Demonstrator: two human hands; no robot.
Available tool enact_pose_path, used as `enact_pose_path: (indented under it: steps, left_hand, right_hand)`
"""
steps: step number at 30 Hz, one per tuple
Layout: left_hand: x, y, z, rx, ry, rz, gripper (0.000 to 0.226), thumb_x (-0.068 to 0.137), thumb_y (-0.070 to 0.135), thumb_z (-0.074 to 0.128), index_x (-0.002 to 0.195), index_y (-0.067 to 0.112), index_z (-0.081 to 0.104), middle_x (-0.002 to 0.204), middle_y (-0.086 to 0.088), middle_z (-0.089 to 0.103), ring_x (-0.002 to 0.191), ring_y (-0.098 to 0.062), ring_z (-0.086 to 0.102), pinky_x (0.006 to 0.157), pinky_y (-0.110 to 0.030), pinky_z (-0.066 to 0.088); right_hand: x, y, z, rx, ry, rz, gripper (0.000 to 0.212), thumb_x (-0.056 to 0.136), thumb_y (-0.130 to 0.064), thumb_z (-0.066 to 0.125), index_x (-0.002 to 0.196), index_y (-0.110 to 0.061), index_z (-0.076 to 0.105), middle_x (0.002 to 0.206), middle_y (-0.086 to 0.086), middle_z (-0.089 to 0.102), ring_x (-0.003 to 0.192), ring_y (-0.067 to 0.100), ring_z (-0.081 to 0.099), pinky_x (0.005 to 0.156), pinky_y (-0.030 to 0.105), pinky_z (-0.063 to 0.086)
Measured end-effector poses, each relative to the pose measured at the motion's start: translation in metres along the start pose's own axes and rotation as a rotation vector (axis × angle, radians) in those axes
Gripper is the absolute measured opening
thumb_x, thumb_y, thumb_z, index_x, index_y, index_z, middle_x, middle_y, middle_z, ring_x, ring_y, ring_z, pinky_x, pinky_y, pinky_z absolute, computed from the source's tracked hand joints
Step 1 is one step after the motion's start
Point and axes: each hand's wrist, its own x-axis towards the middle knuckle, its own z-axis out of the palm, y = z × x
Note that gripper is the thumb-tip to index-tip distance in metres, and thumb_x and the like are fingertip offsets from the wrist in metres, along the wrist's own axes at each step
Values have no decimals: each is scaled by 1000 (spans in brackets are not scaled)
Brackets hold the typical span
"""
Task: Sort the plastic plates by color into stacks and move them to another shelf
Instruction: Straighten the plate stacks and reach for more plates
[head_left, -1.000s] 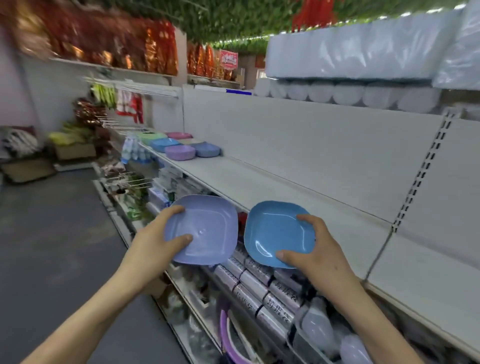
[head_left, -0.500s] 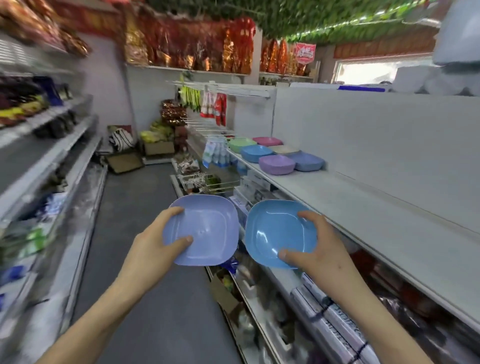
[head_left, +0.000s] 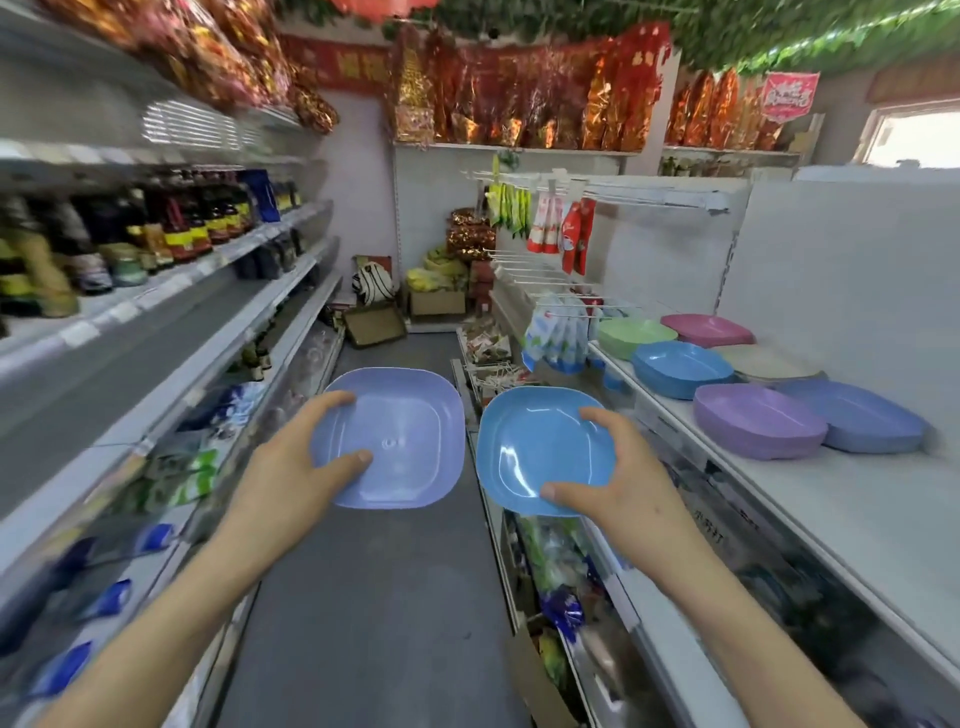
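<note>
Head view | left hand (head_left: 291, 467) grips a square periwinkle plastic plate (head_left: 410, 431) by its rim | right hand (head_left: 621, 483) grips a square sky-blue plastic plate (head_left: 535, 447) | held apart over the aisle floor (head_left: 374, 597), probably keeping colours separate

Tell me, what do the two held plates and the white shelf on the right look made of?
Lavender-blue plate and sky-blue plate: probably plastic, smooth and glossy, with light glints along their moulded curves. White shelf: seemingly painted metal, matte, thin-edged, though that is uncertain.
</note>
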Motion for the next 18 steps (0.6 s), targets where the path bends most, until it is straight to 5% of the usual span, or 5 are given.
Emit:
enact_pose_path:
  steps: [5,10,18]
  left_hand:
    - [62,-29,4,30,16,-23,51,93,35,71,136,50,48,132,22,48,108,-12,52,77,-36,45]
    - [147,-65,19,-1,-28,29,53,92,31,74,138,44,51,136,25,48,119,-6,45,92,-36,40]
    - [298,-104,34,-69,-172,87,49,90,35,75,130,52,53,129,21,50,107,-19,52,82,-41,47]
  right_hand:
    - [70,1,32,-31,-39,-14,82,75,-34,86,142,-44,39,141,-22,43,123,5,43,90,32,39]
    - [136,9,69,-32,10,37,81,76,-35,85,141,-46,38,138,-25,42,123,4,43,88,31,39]
    - [229,-8,107,-66,196,109,82,73,-38,85,141,-48,40,141,-25,44,127,6,44,98,38,43]
